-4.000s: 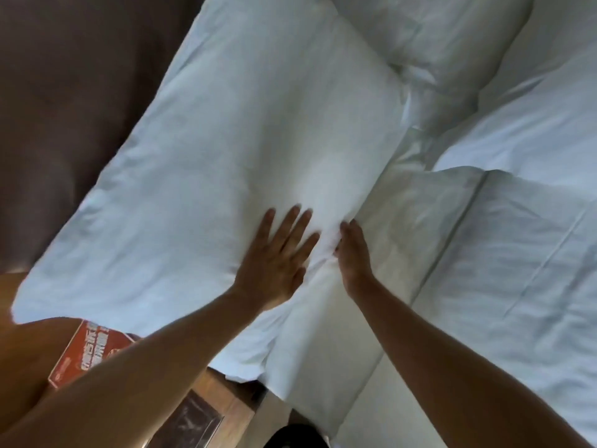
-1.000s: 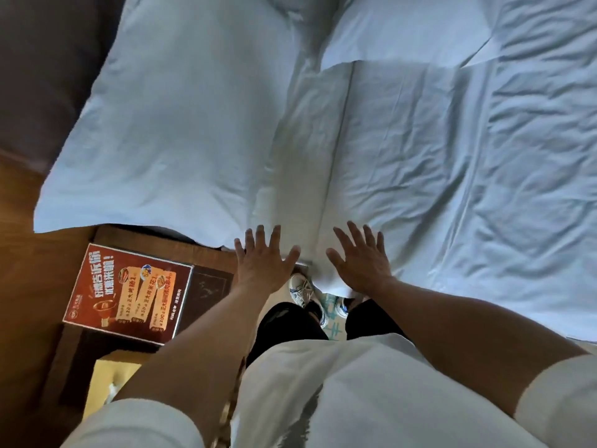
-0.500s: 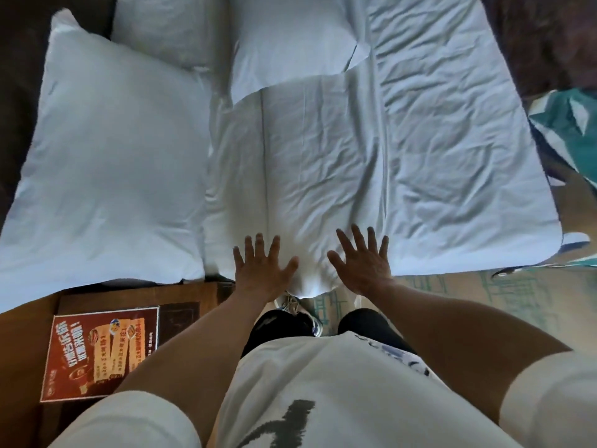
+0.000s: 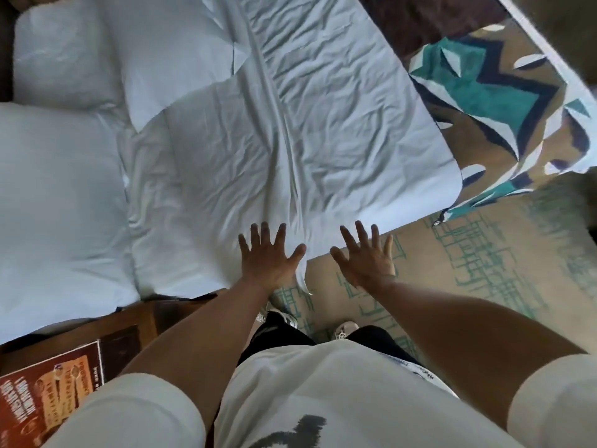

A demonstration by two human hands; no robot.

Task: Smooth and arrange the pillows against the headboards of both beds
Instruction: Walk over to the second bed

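- Head view: both hands are being held out flat with the fingers spread wide, nothing being gripped by either one.
- The left hand (image 4: 269, 258) is being seen over the near edge of the wrinkled white sheet (image 4: 323, 130); whether it's actually touching can't be told.
- The right hand (image 4: 366, 257) is being held just past the sheet's edge, over the patterned carpet (image 4: 484, 260), apart from the left one.
- A big white pillow (image 4: 61, 202) is being seen at the left side of the bed, with a second pillow (image 4: 61, 50) just above it in the top left corner and a third one (image 4: 174, 53) lying beside that, overlapping the sheet.
- A teal and brown patterned cover (image 4: 491, 92) is being shown at the top right, past the sheet.
- A red printed card (image 4: 48, 396) is lying on the wooden nightstand (image 4: 142, 321) at the lower left, right by the big pillow.
- White sleeves, dark trousers and light shoes (image 4: 345, 328) are being caught at the bottom.
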